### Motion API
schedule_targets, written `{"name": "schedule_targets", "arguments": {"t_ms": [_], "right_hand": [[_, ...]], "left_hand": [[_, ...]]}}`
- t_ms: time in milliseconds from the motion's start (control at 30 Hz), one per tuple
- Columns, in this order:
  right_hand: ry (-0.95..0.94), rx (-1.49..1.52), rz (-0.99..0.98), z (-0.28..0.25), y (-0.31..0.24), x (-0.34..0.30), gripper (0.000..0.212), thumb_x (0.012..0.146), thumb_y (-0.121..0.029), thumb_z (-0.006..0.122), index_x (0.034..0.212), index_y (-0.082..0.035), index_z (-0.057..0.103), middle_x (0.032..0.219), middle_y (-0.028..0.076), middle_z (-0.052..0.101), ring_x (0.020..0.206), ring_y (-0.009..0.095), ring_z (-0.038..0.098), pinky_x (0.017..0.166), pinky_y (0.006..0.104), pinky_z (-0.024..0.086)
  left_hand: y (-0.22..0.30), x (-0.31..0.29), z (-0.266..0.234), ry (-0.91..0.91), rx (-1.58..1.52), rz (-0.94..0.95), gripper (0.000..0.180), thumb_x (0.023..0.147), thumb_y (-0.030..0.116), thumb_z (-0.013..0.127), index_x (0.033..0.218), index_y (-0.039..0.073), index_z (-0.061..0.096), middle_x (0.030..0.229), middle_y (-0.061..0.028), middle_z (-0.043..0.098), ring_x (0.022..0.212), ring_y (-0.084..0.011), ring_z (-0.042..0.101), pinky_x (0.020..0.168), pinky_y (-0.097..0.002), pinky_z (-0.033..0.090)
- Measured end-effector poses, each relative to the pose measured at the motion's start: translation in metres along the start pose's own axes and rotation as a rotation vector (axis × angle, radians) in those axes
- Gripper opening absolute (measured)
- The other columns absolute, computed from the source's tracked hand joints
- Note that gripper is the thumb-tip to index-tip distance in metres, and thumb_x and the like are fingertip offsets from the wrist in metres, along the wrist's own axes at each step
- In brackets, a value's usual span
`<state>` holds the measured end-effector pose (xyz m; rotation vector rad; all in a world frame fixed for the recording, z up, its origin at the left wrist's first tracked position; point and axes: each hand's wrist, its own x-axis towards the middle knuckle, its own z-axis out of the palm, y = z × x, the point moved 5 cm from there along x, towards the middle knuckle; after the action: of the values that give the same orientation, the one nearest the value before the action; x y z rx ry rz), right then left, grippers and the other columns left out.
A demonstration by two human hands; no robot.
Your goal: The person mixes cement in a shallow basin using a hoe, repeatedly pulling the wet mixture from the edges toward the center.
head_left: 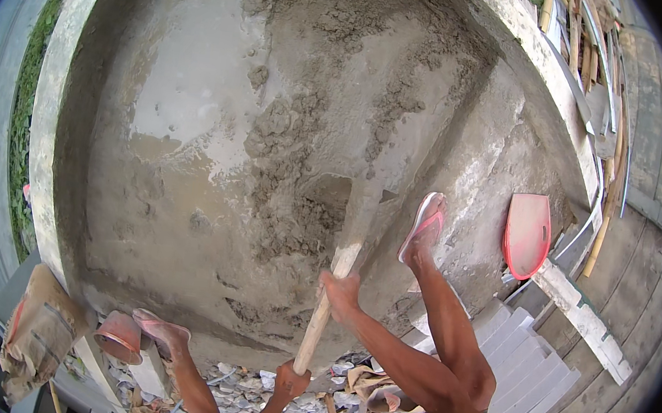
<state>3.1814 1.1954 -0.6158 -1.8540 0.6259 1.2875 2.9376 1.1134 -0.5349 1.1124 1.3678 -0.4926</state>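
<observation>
Both my hands are closed around the wooden handle of a hoe (317, 326). My left hand (292, 381) grips near the handle's lower end, and my right hand (340, 296) holds it further up. The upper handle is caked in grey mortar. At its far end the hoe's head sits in the wet mortar (289, 178), its blade partly hidden by the mix. Lumpy, thick mortar lies left of the head, with a pale watery pool (188, 70) beyond it at the far left.
A low concrete wall (50, 112) surrounds the mix. My sandalled feet stand either side. A red-rimmed scoop (528, 235) lies at right, above stacked grey slabs (527, 372). At lower left are a reddish bucket (120, 338) and a sack (44, 329). Rubble (247, 391) lies along the near edge.
</observation>
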Motion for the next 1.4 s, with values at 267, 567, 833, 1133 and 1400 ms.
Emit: {"name": "schedule_targets", "arguments": {"t_ms": [267,567,833,1133,1400], "right_hand": [[-0.009,0.171,-0.581,0.013,-0.247,0.038,0.019,0.078,-0.002,0.062,0.094,0.001,0.050,0.071,0.006,0.056,0.053,0.016,0.056,0.047,0.0311,0.045],[-0.047,0.059,-1.343,0.117,-0.510,0.117,0.037,0.093,-0.011,0.061,0.115,0.005,0.035,0.085,0.015,0.058,0.062,0.020,0.064,0.054,0.0345,0.058],[0.226,-0.041,-1.248,0.145,-0.474,0.133,0.049,0.090,-0.024,0.062,0.123,0.002,0.036,0.102,0.032,0.062,0.090,0.048,0.064,0.086,0.0523,0.051],[0.039,0.110,-0.864,0.157,-0.437,0.240,0.038,0.090,-0.009,0.062,0.114,0.007,0.037,0.079,0.015,0.057,0.055,0.021,0.060,0.047,0.0373,0.056],[-0.107,-0.196,-0.667,0.104,-0.456,0.213,0.034,0.088,-0.005,0.060,0.111,0.011,0.043,0.072,0.014,0.055,0.054,0.020,0.058,0.045,0.0363,0.056]], "left_hand": [[0.187,0.178,-0.021,0.067,-0.051,0.301,0.024,0.078,0.011,0.065,0.098,0.000,0.069,0.088,-0.0263,0.068,0.091,-0.0443,0.066,0.073,-0.0441,0.053],[0.445,0.370,-0.109,0.314,-0.016,0.663,0.025,0.076,0.017,0.066,0.091,-0.003,0.068,0.081,-0.0259,0.069,0.079,-0.0415,0.069,0.070,-0.0453,0.053],[0.405,0.409,-0.175,0.309,0.197,0.693,0.025,0.074,0.019,0.068,0.085,-0.003,0.066,0.075,-0.0201,0.067,0.071,-0.0300,0.067,0.066,-0.0425,0.052],[0.372,0.397,-0.151,0.163,0.194,0.442,0.037,0.075,0.020,0.067,0.099,-0.008,0.068,0.087,-0.0294,0.069,0.086,-0.0411,0.071,0.074,-0.0460,0.054],[0.393,0.280,-0.073,0.100,-0.137,0.300,0.039,0.077,0.021,0.068,0.099,-0.011,0.067,0.093,-0.0331,0.068,0.092,-0.0461,0.069,0.078,-0.0468,0.055]]}}
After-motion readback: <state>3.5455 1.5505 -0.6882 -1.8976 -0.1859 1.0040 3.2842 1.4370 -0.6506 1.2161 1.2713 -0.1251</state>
